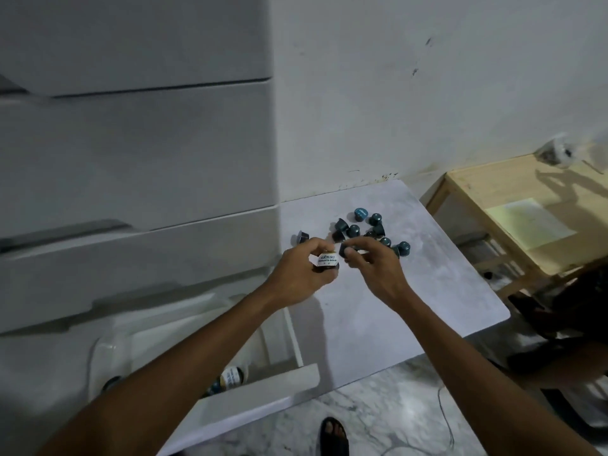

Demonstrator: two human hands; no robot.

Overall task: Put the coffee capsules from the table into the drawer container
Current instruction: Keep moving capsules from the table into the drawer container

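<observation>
Wall: I see a white wall [427, 93], scuffed, behind everything.
Drawer unit: a grey drawer unit [131, 153] fills my left side, upper drawers closed.
Floor: marbled floor [394, 406] below, with one sandalled foot [334, 436] at the bottom edge.
Marble surface: a pale marble surface [411, 291] stands just beside the unit and against the wall.
Wooden surface: a light wooden surface [493, 179] sits to the right, lower down.
Open drawer: the bottom drawer [256, 390] is pulled out under my left forearm; a few capsules [232, 376] lie inside it, partly hidden by the arm.
Left hand: my left hand [302, 278] hovers over the marble surface, fingers curled and pinching a white-lidded capsule [326, 260], lid facing me.
Right hand: my right hand [378, 271] is just beside it, fingers pinching a dark capsule [344, 250]; the two hands almost meet.
Loose capsules: a cluster of teal capsules [353, 230] lies on the marble surface just beyond the hands, some upright, some tipped.
Lone capsule: one single capsule [301, 237] lies apart, left of the cluster.
</observation>
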